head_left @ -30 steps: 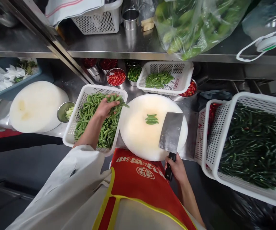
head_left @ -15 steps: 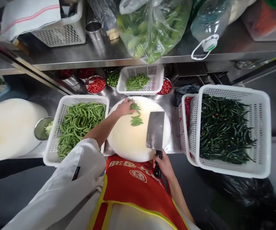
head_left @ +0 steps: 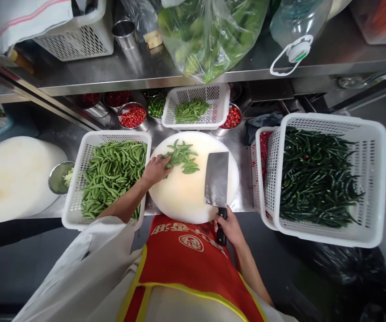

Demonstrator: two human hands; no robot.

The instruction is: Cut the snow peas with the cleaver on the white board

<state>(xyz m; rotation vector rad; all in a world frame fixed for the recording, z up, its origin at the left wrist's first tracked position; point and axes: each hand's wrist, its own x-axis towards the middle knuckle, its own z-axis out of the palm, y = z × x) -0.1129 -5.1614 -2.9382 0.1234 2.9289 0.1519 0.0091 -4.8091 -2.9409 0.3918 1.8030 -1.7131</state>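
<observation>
In the head view my left hand (head_left: 158, 170) rests at the left edge of a round white chopping board (head_left: 186, 201). Its fingers are spread and touch a loose pile of green pea pods (head_left: 181, 154) lying on the board. My right hand (head_left: 230, 226) is wrapped round the black handle of a cleaver (head_left: 217, 179). The wide blade lies flat over the board's right side, apart from the pods. Left of the board stands a white basket (head_left: 73, 188) heaped with more pea pods, below which my left forearm partly passes.
Behind the board sit a small white basket (head_left: 222, 96) with pods and metal bowls of chopped red chillies (head_left: 132, 116). On the right, a large white basket (head_left: 374, 179) holds dark green chillies. A second round board (head_left: 18, 179) lies far left. A steel shelf (head_left: 129, 80) runs above.
My left hand has moved left and towards me, from the back of the board to its left edge. More pods now lie spread on the board. The cleaver stays in place.
</observation>
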